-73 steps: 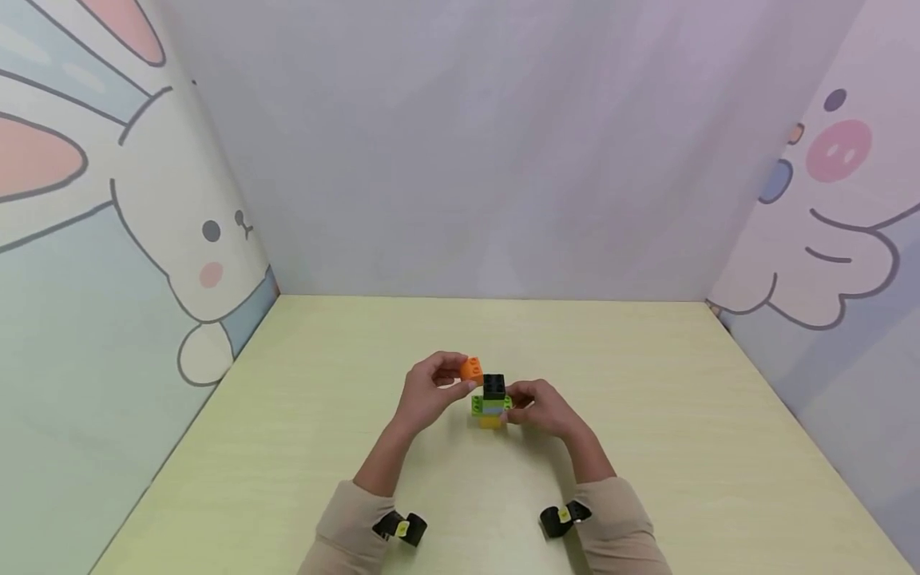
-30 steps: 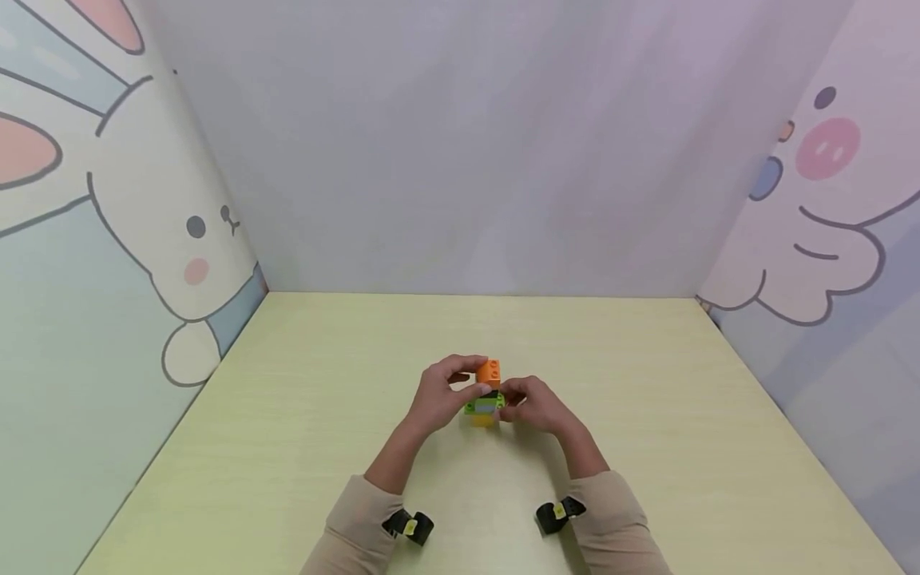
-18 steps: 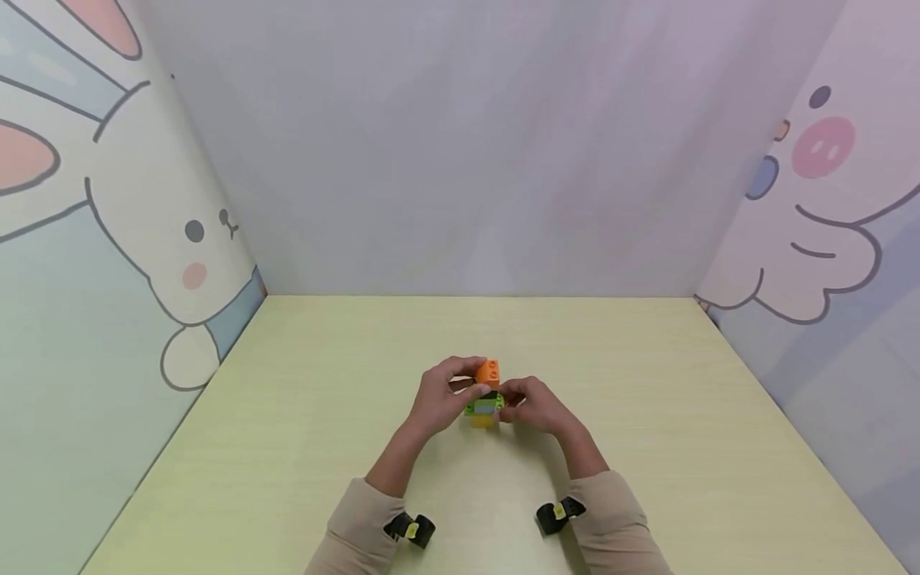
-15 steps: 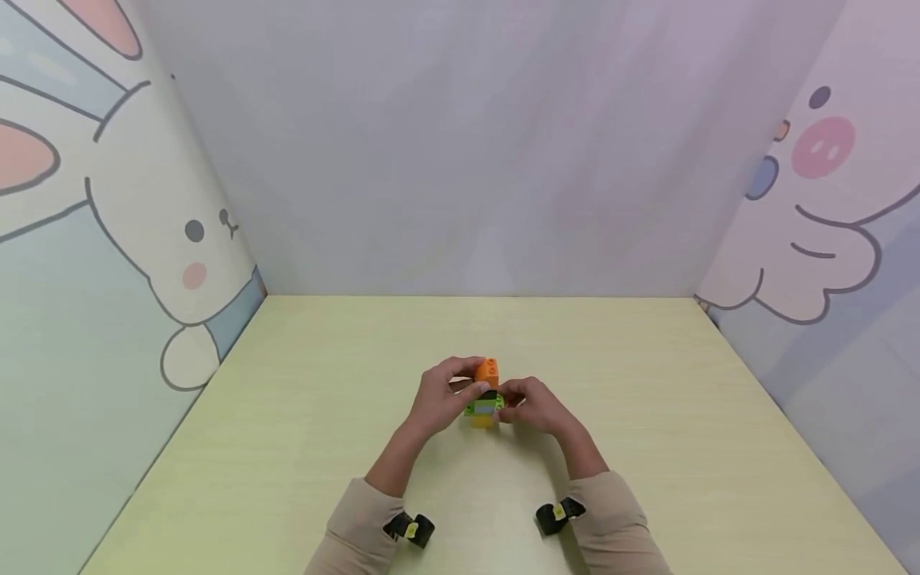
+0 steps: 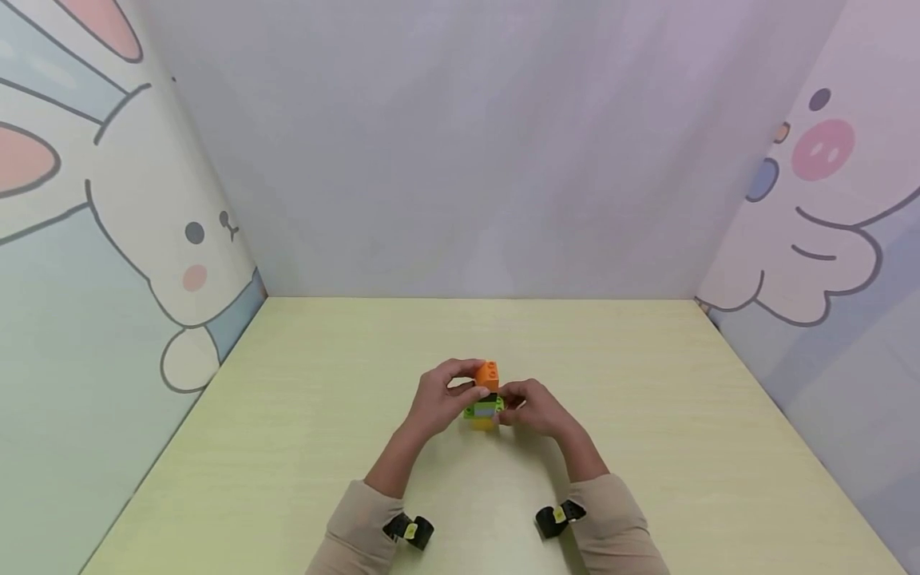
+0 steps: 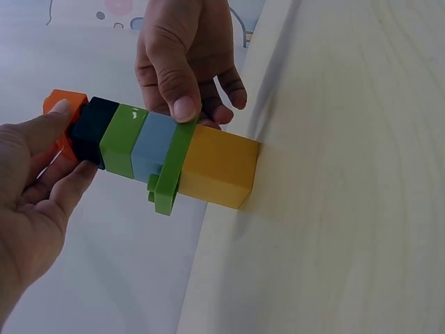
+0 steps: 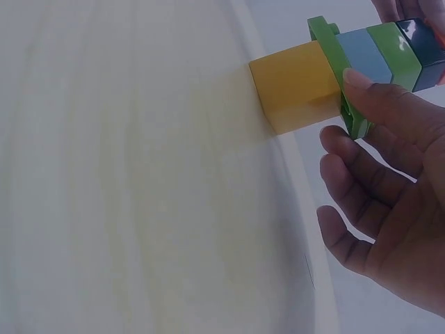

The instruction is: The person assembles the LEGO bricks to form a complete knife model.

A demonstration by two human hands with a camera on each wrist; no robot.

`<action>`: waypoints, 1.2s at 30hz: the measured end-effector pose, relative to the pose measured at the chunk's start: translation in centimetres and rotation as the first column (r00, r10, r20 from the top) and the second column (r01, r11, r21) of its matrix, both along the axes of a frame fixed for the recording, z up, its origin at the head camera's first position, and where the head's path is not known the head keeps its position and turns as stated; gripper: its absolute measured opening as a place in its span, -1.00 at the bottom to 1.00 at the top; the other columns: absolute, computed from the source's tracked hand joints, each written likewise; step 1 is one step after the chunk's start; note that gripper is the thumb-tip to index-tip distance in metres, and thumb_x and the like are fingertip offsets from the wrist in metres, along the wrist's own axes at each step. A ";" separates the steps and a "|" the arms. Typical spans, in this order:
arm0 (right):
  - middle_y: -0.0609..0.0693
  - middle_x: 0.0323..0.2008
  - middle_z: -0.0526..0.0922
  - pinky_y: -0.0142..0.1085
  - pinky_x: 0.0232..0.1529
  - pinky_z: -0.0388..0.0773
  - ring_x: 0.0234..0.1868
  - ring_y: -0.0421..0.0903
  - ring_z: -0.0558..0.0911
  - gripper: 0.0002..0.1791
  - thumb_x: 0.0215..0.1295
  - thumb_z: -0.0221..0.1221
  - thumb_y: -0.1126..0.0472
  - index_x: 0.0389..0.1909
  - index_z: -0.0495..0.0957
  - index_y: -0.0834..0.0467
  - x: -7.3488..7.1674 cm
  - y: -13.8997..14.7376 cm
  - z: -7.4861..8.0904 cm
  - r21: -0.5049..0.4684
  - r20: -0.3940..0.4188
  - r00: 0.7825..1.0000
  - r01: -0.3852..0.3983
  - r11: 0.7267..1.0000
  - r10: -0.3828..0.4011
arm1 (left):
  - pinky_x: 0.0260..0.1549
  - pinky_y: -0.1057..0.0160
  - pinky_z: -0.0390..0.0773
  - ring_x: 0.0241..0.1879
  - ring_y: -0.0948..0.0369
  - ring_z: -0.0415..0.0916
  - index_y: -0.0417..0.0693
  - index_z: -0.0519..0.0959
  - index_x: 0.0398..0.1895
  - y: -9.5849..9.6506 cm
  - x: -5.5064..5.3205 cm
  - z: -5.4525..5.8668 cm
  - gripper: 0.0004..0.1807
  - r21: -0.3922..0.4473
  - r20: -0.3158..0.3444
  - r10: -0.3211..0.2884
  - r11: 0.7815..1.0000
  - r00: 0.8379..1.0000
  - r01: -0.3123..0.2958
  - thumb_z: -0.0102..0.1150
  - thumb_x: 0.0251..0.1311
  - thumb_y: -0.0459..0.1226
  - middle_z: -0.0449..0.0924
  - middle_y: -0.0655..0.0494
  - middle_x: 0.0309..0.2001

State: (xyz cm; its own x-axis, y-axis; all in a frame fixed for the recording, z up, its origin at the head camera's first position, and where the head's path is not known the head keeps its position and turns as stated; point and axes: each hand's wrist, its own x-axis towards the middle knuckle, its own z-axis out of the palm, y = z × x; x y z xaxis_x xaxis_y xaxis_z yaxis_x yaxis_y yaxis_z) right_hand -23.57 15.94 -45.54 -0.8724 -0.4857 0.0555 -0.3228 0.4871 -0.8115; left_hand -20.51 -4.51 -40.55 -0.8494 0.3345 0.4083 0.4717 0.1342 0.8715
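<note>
A tower of toy building blocks stands upright on the table. From the bottom it runs yellow block (image 6: 219, 167), wider flat green plate (image 6: 167, 184), blue-grey block (image 6: 153, 146), green block (image 6: 124, 141), black block (image 6: 94, 132). On top sits an orange block (image 5: 488, 375), pinched between thumb and fingers of my left hand (image 5: 437, 399). Low on the other side, my right hand (image 5: 535, 409) grips the end of the green plate. In the right wrist view its thumb lies at the plate and blue-grey block, while the lower fingers (image 7: 354, 202) curl loosely apart from the tower.
The pale wooden table (image 5: 323, 447) meets a grey back wall (image 5: 460, 160). Side panels show a cartoon rabbit (image 5: 165, 231) and a cartoon pig (image 5: 819, 208). Small black cameras sit at both sleeves, one by the left (image 5: 411, 530), one by the right (image 5: 557, 517).
My left hand has carried the orange block right, from beside the black block to on top of it. Over the last half second both hands stay nearly still; the right keeps its hold.
</note>
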 end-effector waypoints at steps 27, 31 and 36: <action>-0.07 -0.45 0.53 -0.24 -0.37 0.44 -0.39 -0.09 0.45 -0.74 0.04 0.34 0.31 -0.21 0.61 0.27 0.1 -0.1 0.3 0.001 0.011 1.000 0.016 1.000 -0.016 | -0.13 -0.01 0.50 -0.11 -0.06 0.51 -0.39 0.44 0.05 -0.1 0.3 0.9 -0.56 -0.062 -0.088 -0.037 0.998 0.995 0.032 0.23 0.05 -0.55 0.52 -0.23 -0.12; -0.07 -0.44 0.53 -0.23 -0.36 0.44 -0.38 -0.09 0.45 -0.73 0.05 0.34 0.29 -0.20 0.61 0.26 0.0 0.0 0.2 -0.005 0.007 1.000 0.009 1.000 -0.009 | -0.15 -0.03 0.50 -0.13 -0.04 0.51 -0.36 0.45 0.05 0.1 0.3 0.9 -0.55 -0.071 -0.098 0.008 0.997 0.995 -0.015 0.28 0.04 -0.49 0.53 -0.19 -0.13; -0.07 -0.43 0.54 -0.23 -0.35 0.44 -0.37 -0.09 0.46 -0.72 0.05 0.35 0.27 -0.19 0.62 0.25 0.0 0.0 0.0 -0.016 0.006 1.000 0.003 1.000 -0.003 | -0.15 -0.01 0.51 -0.15 -0.02 0.52 -0.38 0.50 -0.03 0.2 0.2 0.3 -0.61 -0.053 -0.083 0.050 0.997 0.995 -0.054 0.30 0.05 -0.41 0.55 -0.16 -0.13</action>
State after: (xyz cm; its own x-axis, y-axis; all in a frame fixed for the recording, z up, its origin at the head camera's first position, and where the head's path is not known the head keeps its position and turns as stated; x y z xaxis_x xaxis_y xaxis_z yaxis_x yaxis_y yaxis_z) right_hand -23.61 15.94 -45.54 -0.8742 -0.4821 0.0577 -0.3163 0.4753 -0.8210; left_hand -20.35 -4.30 -40.22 -0.8310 0.3145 0.4587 0.5317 0.2070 0.8213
